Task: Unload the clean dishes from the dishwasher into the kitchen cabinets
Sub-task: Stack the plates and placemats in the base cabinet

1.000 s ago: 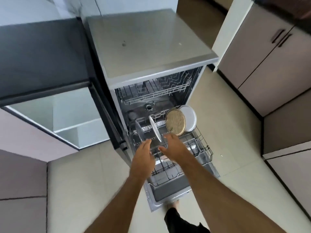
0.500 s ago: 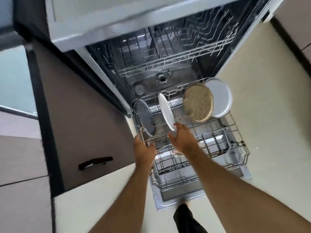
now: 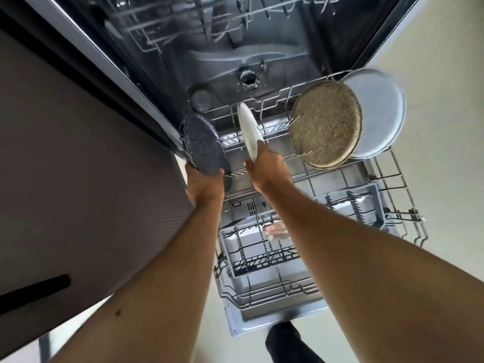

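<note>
We stand over the open dishwasher, its lower rack pulled out over the floor, a cabinet door close on our left. Four plates stand on edge in the rack's far rows: a pale plate and a tan speckled plate to the right, untouched, then a dark speckled plate and a white plate. Our left hand grips the dark plate's lower rim; our right hand pinches the white plate's near edge (fingertips hidden). Each plate rises up and away from its hand, so both should lift straight along that axis.
</note>
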The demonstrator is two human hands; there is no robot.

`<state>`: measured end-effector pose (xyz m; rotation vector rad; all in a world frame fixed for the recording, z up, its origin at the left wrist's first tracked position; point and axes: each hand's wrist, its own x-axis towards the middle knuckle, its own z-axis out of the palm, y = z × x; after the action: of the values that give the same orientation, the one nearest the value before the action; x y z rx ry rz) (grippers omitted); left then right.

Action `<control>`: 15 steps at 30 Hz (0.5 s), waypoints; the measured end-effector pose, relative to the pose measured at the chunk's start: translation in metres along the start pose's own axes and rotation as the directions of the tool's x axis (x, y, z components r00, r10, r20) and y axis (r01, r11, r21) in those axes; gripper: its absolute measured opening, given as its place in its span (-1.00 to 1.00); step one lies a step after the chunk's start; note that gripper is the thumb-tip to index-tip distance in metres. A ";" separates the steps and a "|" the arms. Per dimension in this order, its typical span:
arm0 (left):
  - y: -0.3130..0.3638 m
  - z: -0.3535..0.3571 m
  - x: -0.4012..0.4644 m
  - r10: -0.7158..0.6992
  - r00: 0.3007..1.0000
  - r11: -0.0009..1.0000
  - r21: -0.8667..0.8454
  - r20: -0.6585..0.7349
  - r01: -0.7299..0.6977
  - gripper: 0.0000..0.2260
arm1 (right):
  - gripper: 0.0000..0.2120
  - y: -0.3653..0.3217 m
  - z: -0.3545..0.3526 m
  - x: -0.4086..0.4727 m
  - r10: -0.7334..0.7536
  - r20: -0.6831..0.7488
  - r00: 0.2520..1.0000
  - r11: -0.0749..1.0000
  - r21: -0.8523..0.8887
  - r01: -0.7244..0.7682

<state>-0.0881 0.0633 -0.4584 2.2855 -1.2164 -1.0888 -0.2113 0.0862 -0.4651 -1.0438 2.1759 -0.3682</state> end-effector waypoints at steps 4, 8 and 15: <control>-0.006 0.003 0.008 -0.069 0.996 0.997 0.028 -0.054 0.071 -0.62 | -0.63 0.008 0.004 0.003 -0.080 -0.025 0.996 0.993 -0.090 0.078; -0.005 -0.012 -0.019 -0.047 0.996 0.999 0.019 -0.079 0.049 -0.69 | -0.64 0.011 -0.010 -0.014 -0.087 -0.022 0.996 0.996 -0.034 0.086; 0.003 -0.072 -0.107 0.045 0.998 0.998 0.033 -0.039 -0.044 -0.70 | -0.71 0.007 -0.071 -0.103 -0.001 -0.013 1.000 0.984 0.176 0.003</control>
<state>-0.0716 0.1437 -0.3591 2.2814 -1.2725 -1.0108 -0.2192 0.1674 -0.3696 -0.9479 2.1104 -0.5584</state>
